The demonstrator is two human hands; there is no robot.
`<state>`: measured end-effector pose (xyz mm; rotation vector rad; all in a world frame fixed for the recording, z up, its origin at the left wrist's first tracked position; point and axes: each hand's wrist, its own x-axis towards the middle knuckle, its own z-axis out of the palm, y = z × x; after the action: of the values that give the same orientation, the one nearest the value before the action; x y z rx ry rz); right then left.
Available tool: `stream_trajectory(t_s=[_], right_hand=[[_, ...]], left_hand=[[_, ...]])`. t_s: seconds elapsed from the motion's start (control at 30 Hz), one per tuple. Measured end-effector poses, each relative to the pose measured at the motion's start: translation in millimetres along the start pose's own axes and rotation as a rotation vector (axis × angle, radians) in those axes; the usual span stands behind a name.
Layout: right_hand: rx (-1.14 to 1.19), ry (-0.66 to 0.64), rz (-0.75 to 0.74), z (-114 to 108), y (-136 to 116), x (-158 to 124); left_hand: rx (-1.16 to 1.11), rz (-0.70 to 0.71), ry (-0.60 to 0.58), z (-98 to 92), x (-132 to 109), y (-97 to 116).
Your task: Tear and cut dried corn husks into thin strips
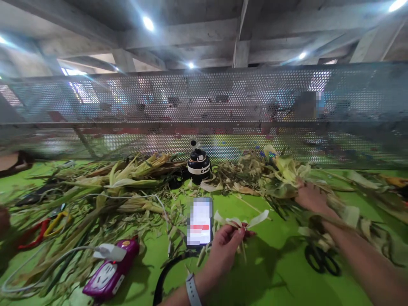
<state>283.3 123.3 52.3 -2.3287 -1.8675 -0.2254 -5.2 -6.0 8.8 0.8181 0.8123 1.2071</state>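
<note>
My left hand (226, 242), with a pale watch on the wrist, is closed in a pinch on strips of pale corn husk (258, 219) above the green table. The strips fan out to both sides of the fingertips, and a thin stalk hangs below them. Further off to the right, my right hand (310, 196) reaches into the heap of husks. Its fingers close on a yellowish-green corn husk (285, 168), which partly hides the fingertips. Black-handled scissors (321, 259) lie under my right forearm. Just beyond my left hand is a phone (200, 223) with a lit screen.
A black bottle (199, 166) stands before the perforated metal screen (204, 102). At left lie a purple power strip (111, 272) with a white cable, red-handled pliers (36, 236), yellow-handled scissors (57, 223) and more husks (134, 174). Part of another person's hand (4, 221) shows at the left edge.
</note>
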Motion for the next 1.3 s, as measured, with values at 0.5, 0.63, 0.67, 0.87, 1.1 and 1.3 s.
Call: stream_trajectory(t_s=[0.5, 0.63, 0.67, 0.87, 1.1, 1.3], right_hand=[[0.182, -0.253, -0.482, 32, -179, 66], [0.160, -0.315, -0.510, 42, -177, 43], [0.162, -0.322, -0.537, 43, -172, 34], [0.213, -0.305, -0.682, 33, -138, -4], [0.262, -0.184, -0.520, 18, -83, -4], [0.250, -0.115, -0.407, 15, -60, -18]], left_hand=[[-0.012, 0.015, 0.041, 2.3, 1, -13], [0.013, 0.013, 0.054, -0.7, 2, -18], [0.027, 0.005, 0.046, -2.0, 2, -19], [0.049, -0.026, 0.023, -4.9, 1, -23], [0.029, -0.047, 0.056, 0.2, 2, -19], [0.092, -0.018, 0.026, -1.5, 3, -13]])
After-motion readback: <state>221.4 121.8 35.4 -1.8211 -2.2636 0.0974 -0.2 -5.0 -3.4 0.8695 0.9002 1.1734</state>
